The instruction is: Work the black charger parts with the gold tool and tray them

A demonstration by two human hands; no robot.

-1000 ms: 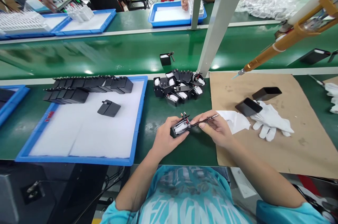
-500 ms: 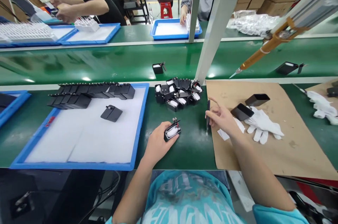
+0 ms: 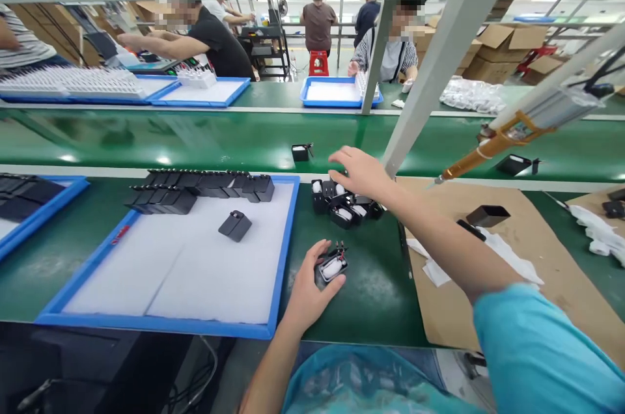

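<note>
My left hand (image 3: 310, 287) is closed around a small black open case (image 3: 333, 267) with a white part inside and red and black wire ends at its top. It is held just over the green bench. Stretched out over a pile of similar black cases (image 3: 344, 215), my right hand (image 3: 361, 170) has its fingers apart, with nothing seen in them; its fingertips point towards the green belt. One more black case (image 3: 300, 152) with wires lies on that belt, left of the fingertips. A thin black tool (image 3: 404, 250) lies along the edge of the brown cardboard.
To the left, a blue-rimmed tray (image 3: 271, 271) bears rows of black cases (image 3: 209, 185) and a single one (image 3: 235, 226). An orange dispenser (image 3: 478, 157) hangs at the right above cardboard (image 3: 459, 310) with a black sleeve (image 3: 488, 215) and white gloves (image 3: 512, 258). A slanted post (image 3: 430, 69) stands ahead.
My right hand has let go of the thin black tool by the cardboard and moved up and left over the pile. My left hand keeps the case. The head view has tilted up.
</note>
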